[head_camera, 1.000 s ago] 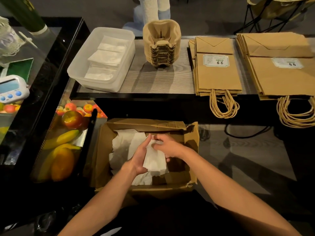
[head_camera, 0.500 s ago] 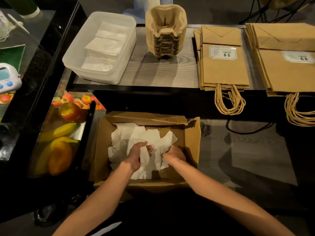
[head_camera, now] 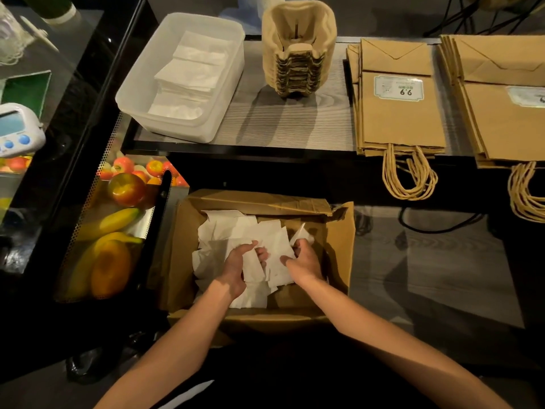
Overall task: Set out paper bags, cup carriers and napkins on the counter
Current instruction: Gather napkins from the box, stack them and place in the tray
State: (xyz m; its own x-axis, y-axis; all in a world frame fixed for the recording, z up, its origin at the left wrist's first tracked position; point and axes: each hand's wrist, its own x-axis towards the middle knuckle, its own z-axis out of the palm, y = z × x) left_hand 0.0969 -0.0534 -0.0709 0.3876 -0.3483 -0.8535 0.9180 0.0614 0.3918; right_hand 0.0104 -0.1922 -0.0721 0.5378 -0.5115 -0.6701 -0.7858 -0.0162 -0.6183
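Loose white napkins (head_camera: 236, 231) lie in an open cardboard box (head_camera: 339, 252) on the floor below the counter. My left hand (head_camera: 236, 268) and my right hand (head_camera: 303, 261) are both inside the box, each gripping a bunch of napkins between them. On the counter (head_camera: 283, 125) stand a translucent plastic tub (head_camera: 138, 93) with stacked napkins (head_camera: 188, 75), a stack of pulp cup carriers (head_camera: 298, 51), and two piles of brown paper bags (head_camera: 401, 113) (head_camera: 507, 119) with handles hanging over the front edge.
A display case with an apple, bananas and an orange (head_camera: 112, 231) stands left of the box. A white digital timer (head_camera: 14, 128) sits on the black glass top at far left. A black cable (head_camera: 436, 222) lies on the floor to the right.
Both hands have gone deeper into the box and gathered more napkins together. The view has moved closer to the box and counter.
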